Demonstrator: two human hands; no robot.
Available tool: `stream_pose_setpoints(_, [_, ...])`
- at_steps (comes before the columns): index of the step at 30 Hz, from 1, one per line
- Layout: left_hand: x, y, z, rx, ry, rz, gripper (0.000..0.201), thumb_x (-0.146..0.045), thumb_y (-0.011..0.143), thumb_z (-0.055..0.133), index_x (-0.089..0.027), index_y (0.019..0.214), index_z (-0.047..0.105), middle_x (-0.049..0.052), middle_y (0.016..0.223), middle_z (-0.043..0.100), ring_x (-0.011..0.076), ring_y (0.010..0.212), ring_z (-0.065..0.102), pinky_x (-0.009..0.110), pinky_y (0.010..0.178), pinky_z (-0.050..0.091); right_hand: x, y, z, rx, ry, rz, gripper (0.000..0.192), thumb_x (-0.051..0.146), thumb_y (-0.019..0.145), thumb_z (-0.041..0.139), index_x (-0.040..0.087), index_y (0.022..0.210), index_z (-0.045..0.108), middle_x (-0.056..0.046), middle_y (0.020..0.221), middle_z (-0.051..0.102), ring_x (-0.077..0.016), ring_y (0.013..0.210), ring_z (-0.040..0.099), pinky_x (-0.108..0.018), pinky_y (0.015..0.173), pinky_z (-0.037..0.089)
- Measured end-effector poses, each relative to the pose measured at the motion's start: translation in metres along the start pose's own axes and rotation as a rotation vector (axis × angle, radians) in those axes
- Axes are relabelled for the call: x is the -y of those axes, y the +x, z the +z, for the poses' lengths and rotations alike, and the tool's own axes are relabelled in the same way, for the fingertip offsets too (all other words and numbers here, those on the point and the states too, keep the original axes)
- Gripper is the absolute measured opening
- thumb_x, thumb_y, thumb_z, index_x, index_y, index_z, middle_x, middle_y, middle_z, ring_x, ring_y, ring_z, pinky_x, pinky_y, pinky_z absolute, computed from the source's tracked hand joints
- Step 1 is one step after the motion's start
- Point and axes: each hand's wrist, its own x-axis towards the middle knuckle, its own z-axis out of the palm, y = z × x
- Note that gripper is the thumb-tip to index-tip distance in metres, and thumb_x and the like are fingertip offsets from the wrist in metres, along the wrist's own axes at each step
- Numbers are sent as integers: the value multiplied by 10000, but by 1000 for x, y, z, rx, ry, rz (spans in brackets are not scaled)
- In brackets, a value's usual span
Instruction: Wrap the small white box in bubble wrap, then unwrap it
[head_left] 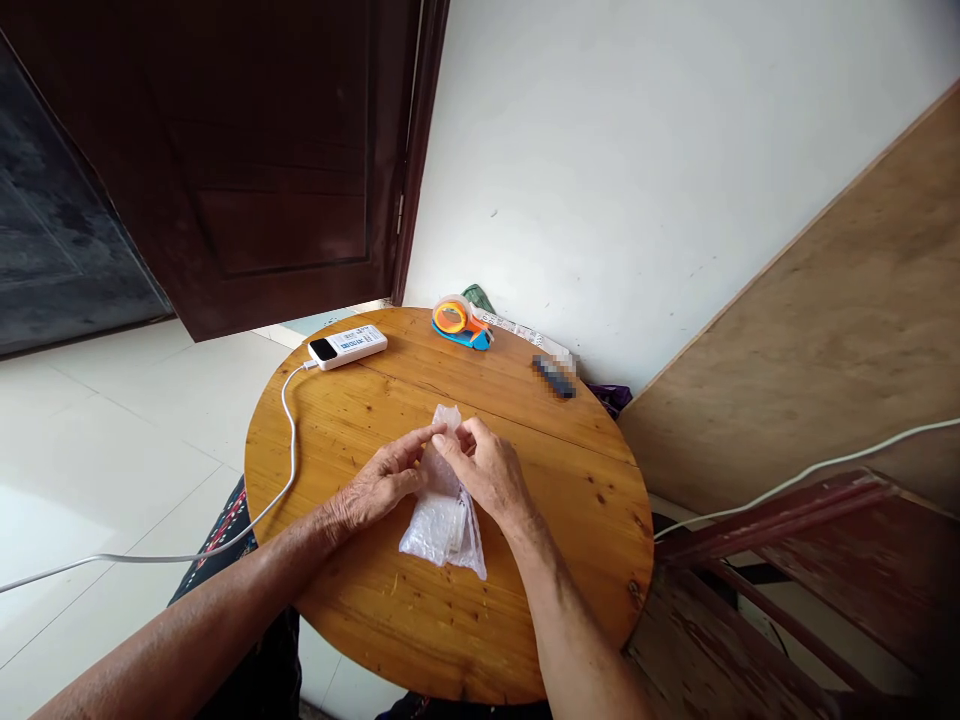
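whitish translucent bubble wrap [431, 532], honey-brown grained table [570, 510], blue-and-orange tape dispenser [469, 336], white cable [292, 455], dark red-brown door [277, 150]

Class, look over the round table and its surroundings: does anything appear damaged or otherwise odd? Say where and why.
Yes. Near the far right edge of the round table, a dark object is covered in blocky pixels, so its details are hidden. To the right, the red wooden structure looks worn, its paint patchy and scuffed.
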Motion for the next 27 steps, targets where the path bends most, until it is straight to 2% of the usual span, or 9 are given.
stream_pose_setpoints(3, [0,1,-1,-22,-74,-32,723,-230,704,613,-212,1418,505,51,1088,700,196,897,633,328,812,488,-12,7,1,24,136,-29,347,443,838,543,232,571,475,37,518,479,-138,519,435,-269,525,280])
stream_pose_setpoints(5, [2,2,-4,-81,-116,-22,732,-259,698,652,-184,1412,512,78,1118,702,219,943,643,351,848,492,-21,12,-4,-22,276,30,386,457,823,538,229,532,428,48,491,400,-130,505,389,-266,510,269])
stream_pose_setpoints(8, [6,6,-11,-233,-144,55,671,-302,694,688,-175,1345,581,104,1223,679,254,1095,614,363,931,476,-30,17,-10,-84,572,220,372,512,759,591,233,559,448,48,518,437,-131,502,407,-262,490,309])
stream_pose_setpoints(11, [7,9,-16,-279,-130,76,626,-325,710,685,-172,1312,606,103,1214,681,262,1142,596,365,964,466,-36,19,-10,-121,740,325,396,549,693,651,238,566,440,40,538,484,-136,498,432,-267,475,333])
stream_pose_setpoints(15, [2,7,-15,-362,179,83,623,-414,730,680,-181,1301,598,111,1220,628,248,1050,603,365,871,501,-40,19,-5,-161,678,261,446,581,704,663,240,553,418,57,507,418,-128,498,394,-266,488,303])
stream_pose_setpoints(17, [0,4,-12,-444,464,148,534,-459,719,700,-183,1175,661,105,1190,604,227,972,596,349,818,502,-42,19,-4,-159,634,240,450,591,716,656,237,556,429,61,504,388,-122,500,363,-261,489,286])
stream_pose_setpoints(19, [-2,0,-10,-420,657,177,434,-494,735,692,-176,1030,690,71,1015,627,184,809,587,313,729,493,-44,19,-4,-159,606,227,455,600,725,646,234,560,432,59,511,384,-120,510,348,-257,489,277])
stream_pose_setpoints(22, [0,-3,-8,-314,730,133,384,-515,753,667,-175,932,674,7,771,595,137,630,530,258,595,439,-45,20,-4,-163,579,201,456,603,740,629,229,566,434,52,532,400,-121,534,356,-254,501,287])
stream_pose_setpoints(27, [3,0,-9,-340,645,28,212,-371,752,564,-167,745,625,-27,612,524,123,569,467,238,548,368,-43,20,-5,-195,542,182,396,530,744,629,214,562,476,54,548,384,-113,545,345,-246,508,296])
